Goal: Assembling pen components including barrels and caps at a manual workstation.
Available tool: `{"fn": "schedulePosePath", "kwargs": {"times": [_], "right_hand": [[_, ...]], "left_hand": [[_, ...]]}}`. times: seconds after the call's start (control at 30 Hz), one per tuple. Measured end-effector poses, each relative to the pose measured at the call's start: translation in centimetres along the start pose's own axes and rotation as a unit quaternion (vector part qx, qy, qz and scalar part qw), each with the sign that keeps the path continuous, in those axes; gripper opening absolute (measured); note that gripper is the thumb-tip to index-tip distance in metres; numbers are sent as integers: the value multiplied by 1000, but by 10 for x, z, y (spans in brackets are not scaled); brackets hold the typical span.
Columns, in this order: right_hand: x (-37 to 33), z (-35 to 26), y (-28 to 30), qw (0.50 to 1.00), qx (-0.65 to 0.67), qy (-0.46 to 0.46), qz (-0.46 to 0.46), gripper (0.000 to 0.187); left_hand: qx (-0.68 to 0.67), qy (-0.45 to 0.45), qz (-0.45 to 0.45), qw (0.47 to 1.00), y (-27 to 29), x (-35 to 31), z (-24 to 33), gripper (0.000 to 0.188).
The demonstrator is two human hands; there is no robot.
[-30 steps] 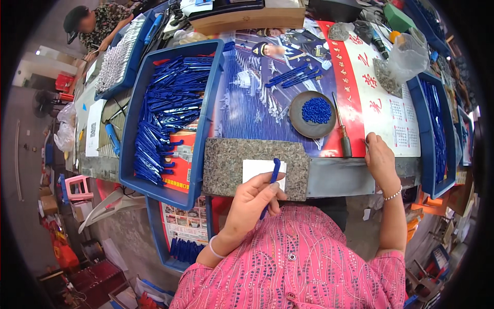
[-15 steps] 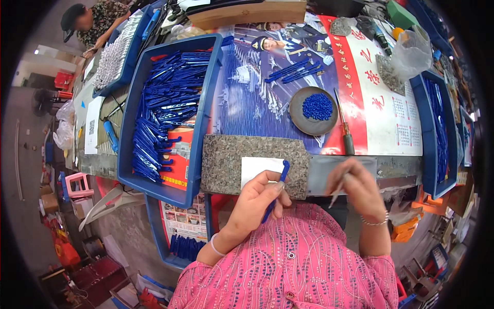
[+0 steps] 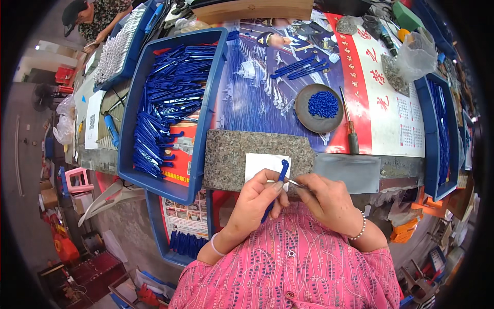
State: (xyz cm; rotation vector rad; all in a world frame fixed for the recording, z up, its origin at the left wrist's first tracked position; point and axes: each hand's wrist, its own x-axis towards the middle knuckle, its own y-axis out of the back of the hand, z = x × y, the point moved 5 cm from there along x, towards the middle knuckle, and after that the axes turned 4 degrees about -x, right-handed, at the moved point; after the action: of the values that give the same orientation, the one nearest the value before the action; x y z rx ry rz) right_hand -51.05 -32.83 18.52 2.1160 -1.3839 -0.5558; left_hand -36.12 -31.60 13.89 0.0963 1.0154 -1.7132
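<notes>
My left hand is closed around a slim blue plastic stick with a hooked end. Its hook points up and its lower end shows below my fingers. My right hand pinches a thin pointed metal tool, perhaps tweezers, whose tip meets the stick beside my left thumb. Whether the tip holds a small part is too small to tell. Both hands are at the front edge of a speckled stone slab, over a white pad. Small blue pieces lie in a round dark dish beyond.
A blue tray full of blue sticks stands left, with another blue tray lower down. A screwdriver lies right of the dish. Several blue sticks rest on the poster. Another blue bin stands right. A co-worker is far left.
My right hand has moved left, bringing the metal tool up to the blue stick. My left hand keeps its hold in nearly the same place. The view has shifted slightly.
</notes>
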Motion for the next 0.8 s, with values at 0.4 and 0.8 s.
{"fn": "schedulePosePath", "kwargs": {"times": [0.4, 0.8], "right_hand": [[1, 2, -1, 999, -25, 25, 31, 19], [1, 8, -4, 999, -13, 28, 37, 19]], "left_hand": [[82, -35, 16, 996, 0, 1, -2, 14], [116, -47, 14, 992, -6, 4, -1, 13]]}}
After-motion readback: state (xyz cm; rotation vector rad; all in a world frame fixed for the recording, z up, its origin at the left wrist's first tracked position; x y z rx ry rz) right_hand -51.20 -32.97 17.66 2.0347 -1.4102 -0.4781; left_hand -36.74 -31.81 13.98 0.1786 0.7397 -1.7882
